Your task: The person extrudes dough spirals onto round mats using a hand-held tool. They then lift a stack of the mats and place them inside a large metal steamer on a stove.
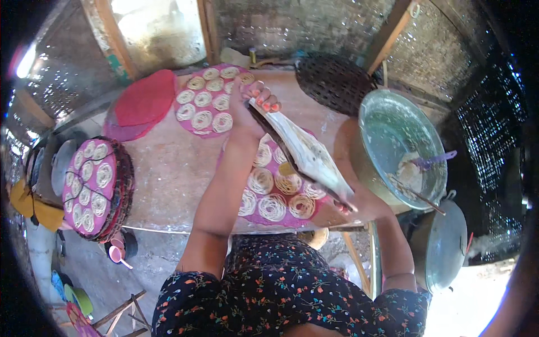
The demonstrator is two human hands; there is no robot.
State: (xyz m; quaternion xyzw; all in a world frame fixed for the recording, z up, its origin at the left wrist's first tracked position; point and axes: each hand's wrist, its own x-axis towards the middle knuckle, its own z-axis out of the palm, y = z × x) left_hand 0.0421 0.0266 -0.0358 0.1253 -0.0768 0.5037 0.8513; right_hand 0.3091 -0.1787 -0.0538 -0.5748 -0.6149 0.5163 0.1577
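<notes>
A long, pale, worn noodle press (306, 147) slants across the middle of the view. Its upper end is gripped in my left hand (257, 100), fingers wrapped round it. My right hand (365, 201) closes on its lower end, and some of those fingers are hidden. Beneath the press lies a round pink mat (259, 216) bearing several coiled nests of thin dough strands (273, 208). The press and my left forearm cover part of that mat. Another pink mat of nests (203, 99) lies beyond my left hand.
Red and pink mats (147, 101) overlap at the back left. A stack of nest-covered mats (92, 185) stands at the left edge. At the right are a dark woven mat (334, 81), a large green basin (382, 143) with flour and a purple-handled utensil (435, 160), and a lidded metal pot (446, 241).
</notes>
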